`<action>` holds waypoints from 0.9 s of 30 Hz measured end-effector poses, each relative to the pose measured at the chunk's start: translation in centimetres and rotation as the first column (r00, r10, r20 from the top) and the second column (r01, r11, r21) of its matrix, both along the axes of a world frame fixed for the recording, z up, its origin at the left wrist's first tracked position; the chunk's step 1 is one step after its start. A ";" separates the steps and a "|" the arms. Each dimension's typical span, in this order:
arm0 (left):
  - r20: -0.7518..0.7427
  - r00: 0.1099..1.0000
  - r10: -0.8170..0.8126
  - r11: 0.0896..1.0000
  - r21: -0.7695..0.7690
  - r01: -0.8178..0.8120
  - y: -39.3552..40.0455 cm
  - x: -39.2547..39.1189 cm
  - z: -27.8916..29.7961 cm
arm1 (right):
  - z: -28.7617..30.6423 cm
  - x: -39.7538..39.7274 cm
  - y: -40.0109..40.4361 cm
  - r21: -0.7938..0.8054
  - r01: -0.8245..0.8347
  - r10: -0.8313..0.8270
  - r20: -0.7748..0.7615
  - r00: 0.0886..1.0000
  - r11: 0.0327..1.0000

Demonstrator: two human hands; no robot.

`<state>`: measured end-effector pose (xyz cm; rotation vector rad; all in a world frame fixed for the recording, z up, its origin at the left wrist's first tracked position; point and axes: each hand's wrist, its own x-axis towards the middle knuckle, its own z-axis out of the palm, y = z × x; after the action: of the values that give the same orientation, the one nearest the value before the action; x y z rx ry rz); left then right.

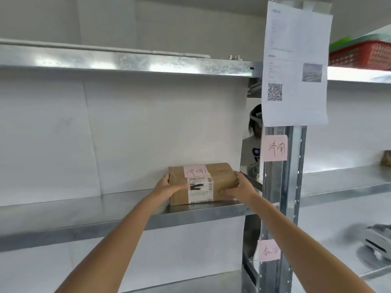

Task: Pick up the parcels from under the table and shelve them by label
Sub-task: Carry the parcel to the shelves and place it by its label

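Observation:
A brown cardboard parcel (222,176) with a pink handwritten note and a white shipping label rests on the middle metal shelf (84,210), near its right end. My left hand (169,186) grips the parcel's left end. My right hand (240,187) grips its right end. On the upright post (294,187) beside the parcel, a pink label (275,148) carries the same handwritten characters as the parcel's note. A second pink label (269,250) with other characters sits lower on the post.
A white printed sheet with a QR code (296,64) hangs on the post. A red basket (364,53) sits on the upper right shelf. Another person (252,149) stands behind the rack. A brown item (386,158) lies far right.

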<state>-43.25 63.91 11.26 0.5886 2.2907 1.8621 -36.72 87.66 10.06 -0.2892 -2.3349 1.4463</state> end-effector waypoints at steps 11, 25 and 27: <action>-0.118 0.981 0.153 0.974 -0.152 -0.170 0.4 0.4 -1.6 | -1.5 -1.6 0.9 0.069 0.049 -0.051 0.032 0.998 0.996; -0.139 0.961 0.241 0.940 -0.215 -0.266 -1.8 3.2 -2.0 | -1.5 1.9 1.5 0.017 0.062 -0.063 0.056 0.996 0.998; -0.156 0.955 0.250 0.931 -0.233 -0.282 -2.8 4.2 -2.2 | -1.5 2.9 0.8 0.018 0.052 -0.052 0.044 0.998 0.999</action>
<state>-39.01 61.07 9.11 0.3817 2.7555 1.6312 -33.85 88.43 8.52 -0.3780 -2.3556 1.4083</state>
